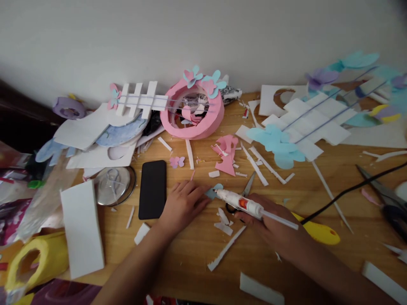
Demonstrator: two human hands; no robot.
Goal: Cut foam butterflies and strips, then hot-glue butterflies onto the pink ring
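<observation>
My right hand (259, 222) is wrapped round a white hot glue gun (240, 202), a glue stick poking out of its rear. The gun's nozzle meets a small light blue paper piece (215, 192). That paper is pinched at its left end by the fingertips of my left hand (184, 201). Partly hidden behind the gun lie small scissors (249, 185). Above the hands sit a pink paper scrap (227, 153) and a small pink-and-purple paper butterfly (177, 162).
A black phone (152, 189) lies left of my left hand. Behind stands a pink ring (192, 111) with a white strung neck. White strips litter the wood table (190, 262). A black cord (349, 192) crosses a yellow-handled tool (321, 231); large scissors (386, 197) lie at far right.
</observation>
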